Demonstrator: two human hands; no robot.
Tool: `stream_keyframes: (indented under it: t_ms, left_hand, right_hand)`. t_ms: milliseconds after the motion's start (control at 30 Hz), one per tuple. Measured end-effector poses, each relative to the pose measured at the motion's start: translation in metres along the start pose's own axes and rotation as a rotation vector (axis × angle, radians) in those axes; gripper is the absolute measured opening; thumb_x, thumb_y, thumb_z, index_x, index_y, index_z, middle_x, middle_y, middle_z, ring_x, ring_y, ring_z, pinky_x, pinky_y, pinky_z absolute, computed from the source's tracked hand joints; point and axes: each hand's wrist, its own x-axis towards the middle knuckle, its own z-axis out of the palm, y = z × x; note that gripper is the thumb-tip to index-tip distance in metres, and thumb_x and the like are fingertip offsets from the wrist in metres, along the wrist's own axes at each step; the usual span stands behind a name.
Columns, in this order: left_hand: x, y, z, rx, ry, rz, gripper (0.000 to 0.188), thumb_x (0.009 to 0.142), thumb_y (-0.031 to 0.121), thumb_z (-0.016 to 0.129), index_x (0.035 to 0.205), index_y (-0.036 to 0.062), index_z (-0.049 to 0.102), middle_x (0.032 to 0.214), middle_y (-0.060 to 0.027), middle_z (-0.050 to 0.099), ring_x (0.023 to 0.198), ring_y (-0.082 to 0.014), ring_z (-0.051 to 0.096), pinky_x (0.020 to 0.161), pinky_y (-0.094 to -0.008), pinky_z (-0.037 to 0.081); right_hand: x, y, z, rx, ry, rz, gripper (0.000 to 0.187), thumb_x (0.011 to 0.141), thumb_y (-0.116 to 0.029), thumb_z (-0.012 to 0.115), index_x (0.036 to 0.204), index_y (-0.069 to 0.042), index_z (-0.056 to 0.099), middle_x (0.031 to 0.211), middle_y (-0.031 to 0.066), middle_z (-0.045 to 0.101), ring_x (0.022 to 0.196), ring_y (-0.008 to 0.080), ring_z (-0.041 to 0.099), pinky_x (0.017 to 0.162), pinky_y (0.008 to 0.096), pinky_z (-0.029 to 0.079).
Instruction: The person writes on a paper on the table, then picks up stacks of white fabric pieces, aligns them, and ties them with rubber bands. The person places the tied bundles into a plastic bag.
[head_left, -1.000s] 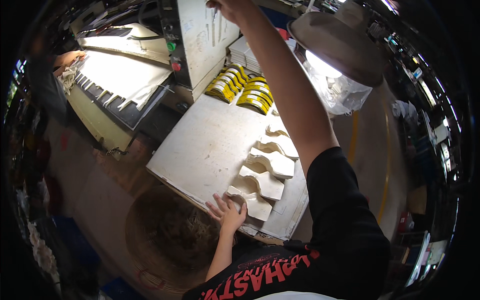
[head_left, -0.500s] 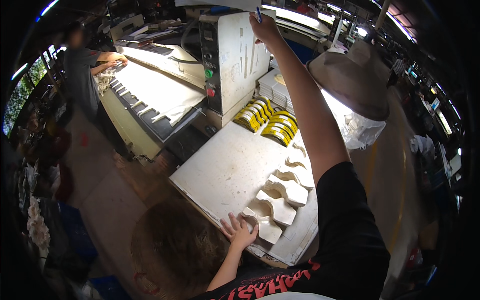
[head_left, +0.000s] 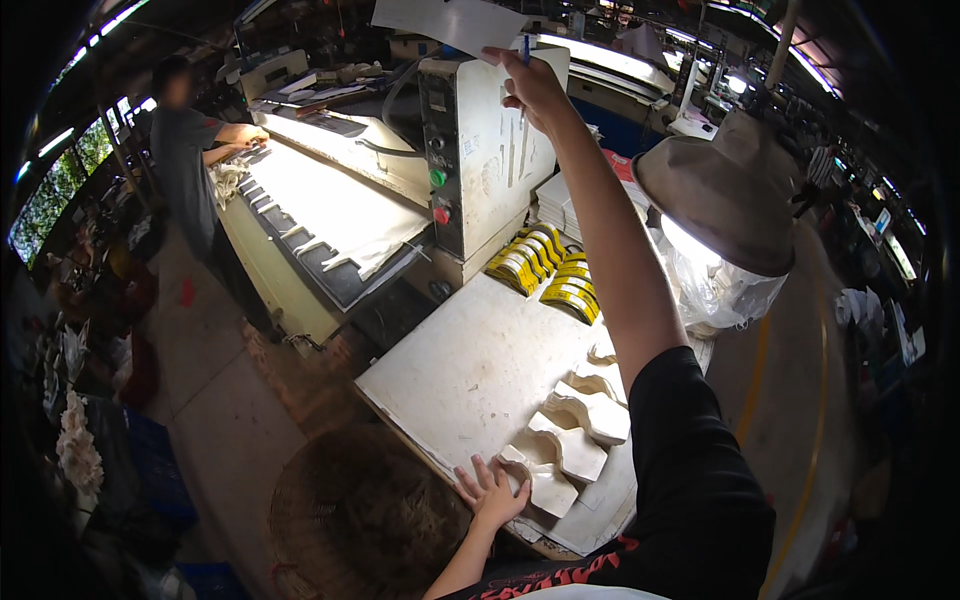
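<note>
My right arm reaches far across the table to the top of a white machine housing. In my right hand [head_left: 537, 92] is a slim blue pen [head_left: 526, 50], its fingers curled. The index fingertip is at the edge of a pale sheet [head_left: 450, 24] at the top; whether it grips the sheet I cannot tell. My left hand [head_left: 490, 496] lies with fingers spread on the near edge of the white tabletop [head_left: 455, 385]. Its thumb side is against the nearest of several stacks of cream curved cut pieces [head_left: 565, 450], which run in a row up the table's right side.
Yellow-and-black curved pieces [head_left: 527, 258] stand at the table's far end, before the machine housing [head_left: 490, 150] with green and red buttons. A hanging lamp [head_left: 715, 190] is at the right. A wicker basket [head_left: 300, 510] stands below left. Another person [head_left: 185, 150] works at a lit bench.
The whole view has shifted, so the scene sits lower and slightly right. My right index finger now points out toward the pale sheet, more of which shows. My left hand stays by the stack.
</note>
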Motion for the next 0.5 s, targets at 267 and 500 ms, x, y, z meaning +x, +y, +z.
stream_keyframes:
  t_ms: [267, 500]
  left_hand:
    - [0.003, 0.006, -0.006, -0.021, 0.025, 0.025, 0.101, 0.097, 0.077, 0.044, 0.169, 0.008, 0.028, 0.175, -0.0286, -0.018, 0.15, -0.0649, -0.028, 0.12, -0.0755, -0.013]
    - [0.017, -0.005, -0.017, -0.063, -0.23, -0.1, 0.108, 0.096, 0.082, 0.038, 0.173, 0.0168, 0.001, 0.172, -0.0207, -0.035, 0.148, -0.0585, -0.04, 0.118, -0.072, -0.02]
  right_hand:
    - [-0.07, -0.016, -0.007, 0.147, -0.087, -0.012, 0.038, 0.115, -0.037, 0.051, 0.139, -0.015, 0.071, 0.067, -0.0098, 0.026, 0.059, 0.0065, 0.032, 0.065, 0.0296, 0.046]
    - [-0.303, -0.007, -0.046, 0.261, -0.158, 0.085, 0.044, 0.115, -0.036, 0.05, 0.138, -0.002, 0.067, 0.063, -0.0099, 0.03, 0.053, 0.0028, 0.033, 0.052, 0.0236, 0.038]
